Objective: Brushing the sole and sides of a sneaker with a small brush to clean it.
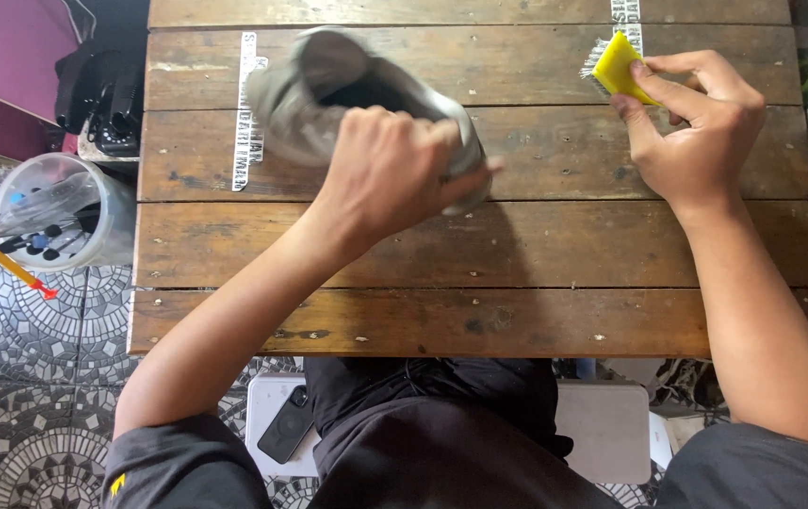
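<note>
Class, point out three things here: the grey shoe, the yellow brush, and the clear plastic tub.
grey shoe [305, 99], head view, on its blurred upper.
yellow brush [617, 64], head view, on its yellow back.
clear plastic tub [112, 212], head view, on its side wall.

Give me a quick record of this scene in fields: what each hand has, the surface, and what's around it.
left hand: grips a grey shoe, blurred, over the table
right hand: holds a yellow brush, bristles pointing away from the person
surface: wooden plank table, worn, with pale stickers
left of table: clear plastic tub with pens and small tools, on a mosaic tile floor
below table edge: dark phone on a white seat
</note>
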